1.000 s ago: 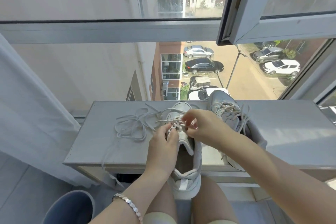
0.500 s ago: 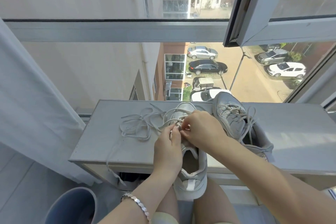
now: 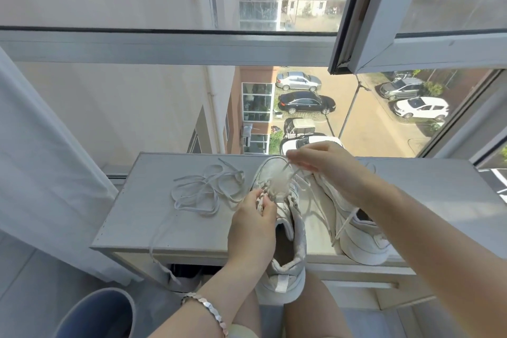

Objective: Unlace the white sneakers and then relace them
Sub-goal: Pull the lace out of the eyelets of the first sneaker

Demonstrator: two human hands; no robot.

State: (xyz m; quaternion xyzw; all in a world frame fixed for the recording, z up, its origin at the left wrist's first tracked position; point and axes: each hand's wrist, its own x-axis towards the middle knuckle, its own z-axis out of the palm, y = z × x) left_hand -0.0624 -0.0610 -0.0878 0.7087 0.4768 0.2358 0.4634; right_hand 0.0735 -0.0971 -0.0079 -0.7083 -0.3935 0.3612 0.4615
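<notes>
R hand [image 3: 323, 170] has lifted up & away toward the toe vs 0.5 s ago, fingertips pinching a lace [image 3: 295, 171] drawn from the near sneaker [image 3: 288, 269]. L hand [image 3: 252, 230] grips its eyelet edge, fingers curled. Sneaker lies on table [image 3: 153, 222], heel over near edge; 2nd sneaker [image 3: 356, 233] just beside it on the right, loose lace [image 3: 197, 192] on the left.

surface: white table [image 3: 137, 217] | on it: middle sneaker [image 3: 285, 280], heel overhanging; right sneaker [image 3: 356, 241]; loose lace [image 3: 197, 192]
</notes>
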